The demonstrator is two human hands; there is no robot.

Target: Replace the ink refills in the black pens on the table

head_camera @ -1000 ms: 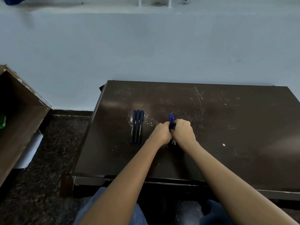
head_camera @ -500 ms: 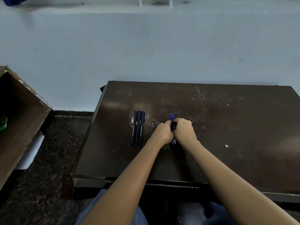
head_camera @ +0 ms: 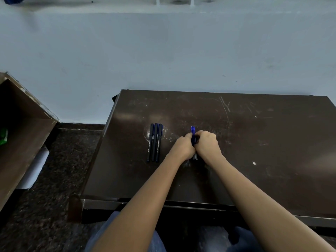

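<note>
Three black pens (head_camera: 154,141) lie side by side, capped, on the dark brown table (head_camera: 254,135), left of my hands. A small bundle of blue ink refills (head_camera: 193,132) lies between my hands, its blue tips sticking out beyond my fingers and its pale ends (head_camera: 195,156) showing near my wrists. My left hand (head_camera: 183,148) and my right hand (head_camera: 207,144) are pressed together knuckle to knuckle, fingers curled around the bundle from both sides. The middle of the refills is hidden under my fingers.
A brown wooden box (head_camera: 21,128) stands on the floor at the left with something green (head_camera: 3,136) inside. A white roll (head_camera: 32,170) lies beside it. A pale blue wall runs behind the table. The table's front edge (head_camera: 163,204) is near my lap.
My hands have stayed clasped on the refill bundle; they have shifted only slightly, and the three black pens have not moved.
</note>
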